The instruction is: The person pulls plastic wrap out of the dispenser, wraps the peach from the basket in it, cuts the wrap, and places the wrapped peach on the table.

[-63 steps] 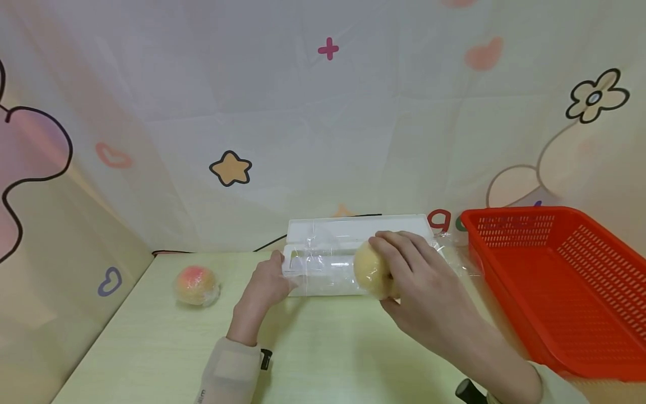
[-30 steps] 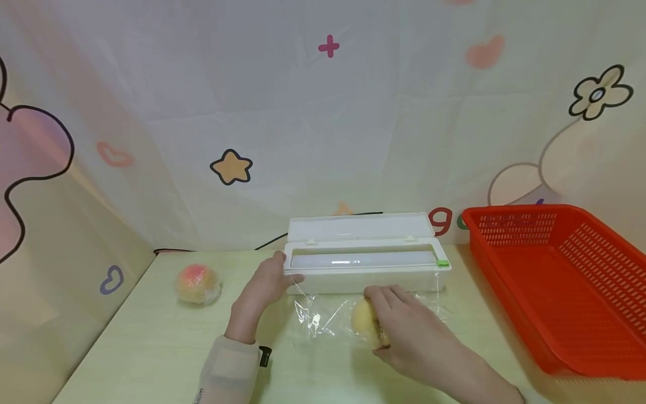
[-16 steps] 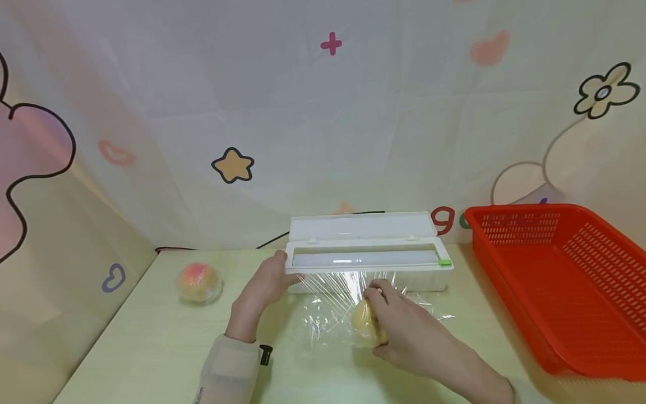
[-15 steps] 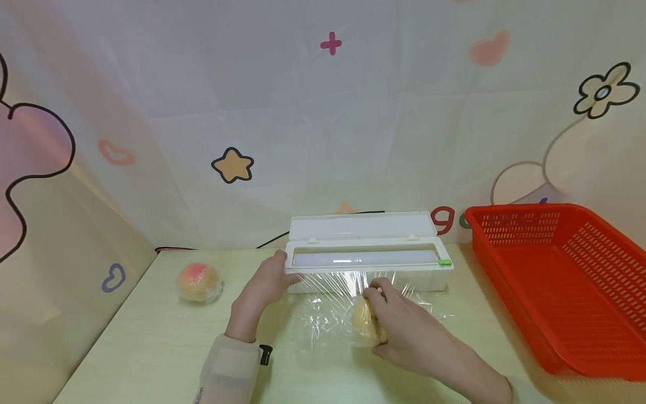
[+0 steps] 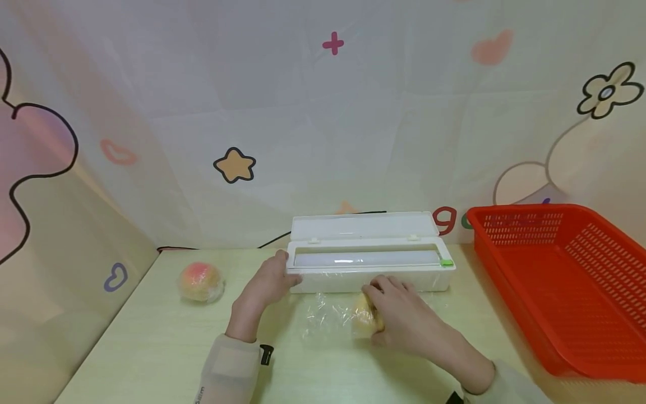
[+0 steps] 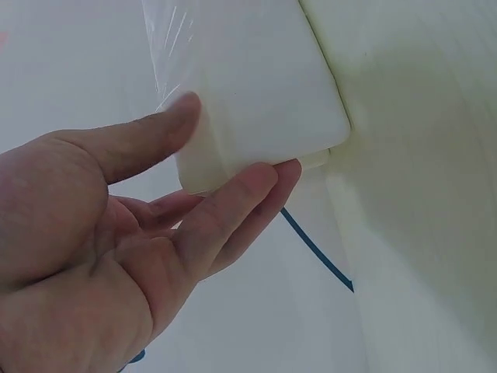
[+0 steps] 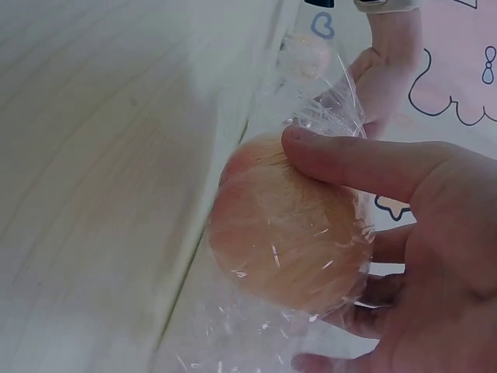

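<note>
A white cling film dispenser [image 5: 328, 283] stands on the table with its lid raised and a film roll inside. My left hand [image 5: 267, 280] grips its left end, thumb on the front; the left wrist view shows the fingers along the end of the dispenser [image 6: 264, 93]. In front of it, my right hand [image 5: 409, 320] holds a yellow-pink peach [image 5: 363, 318] just over the table. Clear cling film [image 5: 323, 317] covers the peach and trails loosely to its left. In the right wrist view the thumb presses the wrapped peach [image 7: 287, 229] from one side, the fingers lying behind it.
Another peach [image 5: 201, 281], wrapped in film, sits on the left of the table [image 5: 151, 348]. A red plastic basket [image 5: 530, 314] stands at the right. A patterned cloth [image 5: 282, 112] hangs behind the table. A green slider [image 5: 446, 262] is at the dispenser's right end.
The right hand has brought the peach down from over the dispenser to its front, then slightly back towards it. Film stretched between them half a second ago now looks slack. The left hand stays put.
</note>
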`<action>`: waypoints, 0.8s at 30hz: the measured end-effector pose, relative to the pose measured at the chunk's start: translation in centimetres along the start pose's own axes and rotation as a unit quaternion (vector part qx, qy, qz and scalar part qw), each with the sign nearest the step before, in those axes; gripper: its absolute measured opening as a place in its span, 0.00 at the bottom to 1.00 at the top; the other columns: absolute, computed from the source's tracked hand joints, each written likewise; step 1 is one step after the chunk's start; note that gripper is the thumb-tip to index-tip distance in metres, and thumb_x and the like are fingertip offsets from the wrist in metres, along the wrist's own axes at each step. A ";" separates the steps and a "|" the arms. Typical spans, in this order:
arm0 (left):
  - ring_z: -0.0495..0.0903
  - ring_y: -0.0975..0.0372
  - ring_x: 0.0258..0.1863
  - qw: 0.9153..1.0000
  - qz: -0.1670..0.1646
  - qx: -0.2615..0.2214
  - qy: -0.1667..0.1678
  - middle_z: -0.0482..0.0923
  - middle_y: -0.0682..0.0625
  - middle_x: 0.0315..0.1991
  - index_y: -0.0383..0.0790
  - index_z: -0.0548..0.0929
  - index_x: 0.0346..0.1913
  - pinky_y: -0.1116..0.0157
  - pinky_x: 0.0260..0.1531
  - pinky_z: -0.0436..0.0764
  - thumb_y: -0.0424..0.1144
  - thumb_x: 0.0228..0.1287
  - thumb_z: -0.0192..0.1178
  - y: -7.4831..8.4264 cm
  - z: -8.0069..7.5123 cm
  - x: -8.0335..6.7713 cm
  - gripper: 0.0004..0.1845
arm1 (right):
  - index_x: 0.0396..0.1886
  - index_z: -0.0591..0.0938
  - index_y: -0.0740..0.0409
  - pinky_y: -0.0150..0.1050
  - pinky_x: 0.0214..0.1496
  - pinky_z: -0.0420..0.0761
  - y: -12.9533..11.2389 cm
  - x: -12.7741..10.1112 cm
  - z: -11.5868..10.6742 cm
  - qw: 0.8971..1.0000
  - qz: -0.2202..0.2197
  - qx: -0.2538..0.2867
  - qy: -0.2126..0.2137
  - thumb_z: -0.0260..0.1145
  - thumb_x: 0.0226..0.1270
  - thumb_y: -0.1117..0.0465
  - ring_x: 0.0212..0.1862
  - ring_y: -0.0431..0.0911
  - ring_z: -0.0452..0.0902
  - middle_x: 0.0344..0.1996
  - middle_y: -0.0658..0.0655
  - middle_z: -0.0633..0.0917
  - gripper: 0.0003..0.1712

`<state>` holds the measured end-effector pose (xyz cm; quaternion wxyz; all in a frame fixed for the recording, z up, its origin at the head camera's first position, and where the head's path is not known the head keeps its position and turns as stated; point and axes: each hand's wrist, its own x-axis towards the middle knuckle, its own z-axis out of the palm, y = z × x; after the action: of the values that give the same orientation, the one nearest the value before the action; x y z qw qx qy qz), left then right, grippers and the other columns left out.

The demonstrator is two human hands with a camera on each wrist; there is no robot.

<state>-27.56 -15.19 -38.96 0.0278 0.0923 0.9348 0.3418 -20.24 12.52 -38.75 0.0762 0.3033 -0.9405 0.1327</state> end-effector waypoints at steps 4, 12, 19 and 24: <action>0.74 0.53 0.34 1.000 0.010 0.013 -0.001 0.79 0.37 0.42 0.20 0.68 0.62 0.60 0.33 0.76 0.22 0.67 0.54 -0.1 -0.2 -0.1 0.22 | 0.58 0.77 0.65 0.60 0.60 0.74 0.3 0.2 0.3 1.000 0.010 -0.001 0.006 0.88 0.39 0.58 0.57 0.57 0.75 0.52 0.59 0.80 0.44; 0.72 0.44 0.53 0.999 -0.024 0.019 0.034 0.69 0.28 0.60 0.21 0.70 0.67 0.49 0.50 0.77 0.27 0.68 0.49 0.6 -0.3 -0.3 0.26 | 0.51 0.76 0.61 0.48 0.48 0.78 0.9 0.8 0.8 0.999 0.034 0.036 -0.001 0.89 0.38 0.63 0.45 0.49 0.73 0.40 0.50 0.78 0.40; 0.74 0.43 0.57 0.994 0.084 0.019 0.063 0.74 0.35 0.56 0.29 0.80 0.59 0.46 0.57 0.74 0.30 0.72 0.58 3.3 0.5 -1.0 0.16 | 0.53 0.76 0.60 0.49 0.53 0.80 2.1 0.8 1.2 0.998 0.010 0.055 -0.010 0.88 0.41 0.64 0.47 0.50 0.74 0.44 0.51 0.78 0.39; 0.82 0.50 0.45 0.969 0.244 0.036 0.007 0.83 0.46 0.43 0.35 0.88 0.45 0.56 0.48 0.80 0.32 0.67 0.69 5.6 2.4 -1.3 0.07 | 0.58 0.76 0.61 0.50 0.57 0.80 3.0 0.8 1.1 0.996 -0.002 0.086 -0.035 0.86 0.48 0.62 0.51 0.49 0.75 0.49 0.52 0.79 0.38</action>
<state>-25.09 -9.72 -37.14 -0.0666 0.3166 0.8958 0.3049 -22.69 14.07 -40.18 0.0175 0.3149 -0.9271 0.2026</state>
